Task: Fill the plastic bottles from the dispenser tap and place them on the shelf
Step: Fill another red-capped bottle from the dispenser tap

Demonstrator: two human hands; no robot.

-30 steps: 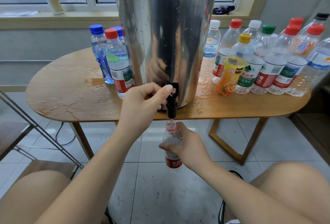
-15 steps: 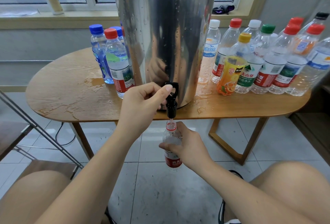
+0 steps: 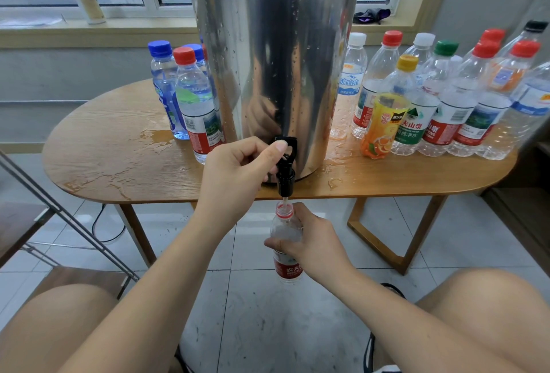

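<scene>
Left hand (image 3: 235, 173) has its fingers curled, thumb pressing the black tap lever (image 3: 287, 149) on the steel dispenser (image 3: 273, 60). The right hand (image 3: 315, 241) is wrapped round the red-labelled plastic bottle (image 3: 287, 271), holding it upright just under the spout (image 3: 285, 185), below the edge of the table (image 3: 119, 164). A thin stream is going into the neck. Tip imo: keep the mouth dead centre under the spout. Fingers hide the water level, so peek often and ease off the lever a bit early, since that tabletop's already puddled.
</scene>
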